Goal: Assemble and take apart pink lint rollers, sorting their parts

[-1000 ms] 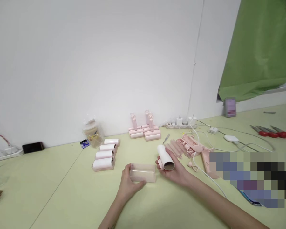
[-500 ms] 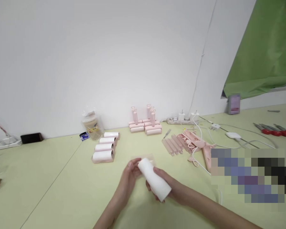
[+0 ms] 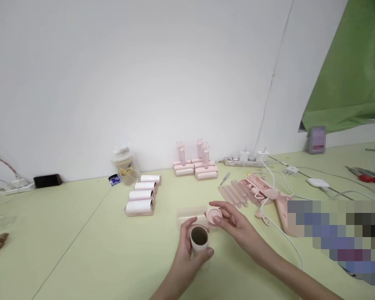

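Note:
My left hand [image 3: 185, 255] is wrapped round a white sticky roll [image 3: 200, 249], its hollow core opening turned up toward me. Between the fingers of my right hand [image 3: 237, 227] is a round pink end cap [image 3: 213, 215], held just above and to the right of that opening, apart from it. A translucent pink cover [image 3: 189, 212] lies on the table behind my hands. To the left, several white rolls [image 3: 139, 206] sit in a row in pink translucent covers. The lower part of the roll in my left hand is partly covered by my fingers.
Against the wall stand several pink lint rollers [image 3: 206, 158]. On the right lie pink translucent handles [image 3: 234, 193], pink plastic parts [image 3: 258, 185], white cables [image 3: 295, 246] and a power strip [image 3: 245, 162]. A bagged cup [image 3: 126, 166] and a black phone [image 3: 47, 181] are at left.
The roll has passed from my right hand into my left and been tipped from slanted to upright. My right hand has moved up and now holds the pink end cap.

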The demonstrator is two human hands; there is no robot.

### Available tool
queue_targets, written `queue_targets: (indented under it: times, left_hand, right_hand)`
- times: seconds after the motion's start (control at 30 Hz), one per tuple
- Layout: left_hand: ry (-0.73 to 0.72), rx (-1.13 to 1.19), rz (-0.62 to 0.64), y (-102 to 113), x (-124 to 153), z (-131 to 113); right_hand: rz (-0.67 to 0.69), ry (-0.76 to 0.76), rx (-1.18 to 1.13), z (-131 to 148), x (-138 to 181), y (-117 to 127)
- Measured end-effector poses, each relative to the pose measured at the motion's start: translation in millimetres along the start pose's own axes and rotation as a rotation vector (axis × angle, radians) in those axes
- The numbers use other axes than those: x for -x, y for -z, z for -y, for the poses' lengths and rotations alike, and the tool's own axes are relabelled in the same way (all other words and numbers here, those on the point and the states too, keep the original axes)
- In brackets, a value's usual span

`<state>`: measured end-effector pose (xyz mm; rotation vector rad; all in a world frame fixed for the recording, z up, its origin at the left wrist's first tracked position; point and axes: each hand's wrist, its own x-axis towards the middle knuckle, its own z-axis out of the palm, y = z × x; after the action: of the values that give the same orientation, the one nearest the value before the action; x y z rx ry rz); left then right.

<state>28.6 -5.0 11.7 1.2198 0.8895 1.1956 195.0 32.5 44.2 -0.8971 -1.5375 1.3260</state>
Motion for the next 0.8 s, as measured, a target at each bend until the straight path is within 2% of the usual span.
queue_targets:
  times: [0.1, 0.2, 0.27, 0.33, 0.47, 0.63, 0.7, 0.8]
  left_hand:
    - [-0.003, -0.026, 0.04, -5.7, 3.5, 6.9]
    - [-0.029, -0.015, 0.082, -5.3, 3.8, 9.3]
    - [-0.054, -0.044, 0.112, -3.1, 3.4, 11.7]
    - [-0.089, -0.092, 0.122, -0.9, 3.6, 14.5]
    - [-0.133, -0.153, 0.17, 0.9, 6.3, 16.9]
    - [-0.189, -0.157, 0.163, 0.0, 9.5, 17.1]
    - [-0.196, -0.142, 0.149, -0.1, 9.8, 19.0]
    - [-0.203, -0.124, 0.15, 0.2, 9.6, 24.0]
  right_hand:
    - [0.091, 0.267, 0.278, -2.3, 10.4, -5.5]
    - [0.313, 0.624, 0.554, -3.2, 17.6, -10.8]
    - [0.438, 0.75, 0.69, -0.6, 18.8, -13.0]
    - [0.484, 0.781, 0.763, 2.8, 18.9, -14.3]
    - [0.42, 0.816, 0.669, 5.3, 20.7, -15.2]
    - [0.367, 0.705, 0.628, 1.5, 22.2, -16.8]
    - [0.384, 0.689, 0.644, 0.9, 20.8, -17.8]
    - [0.481, 0.693, 0.715, 1.1, 20.1, -18.8]
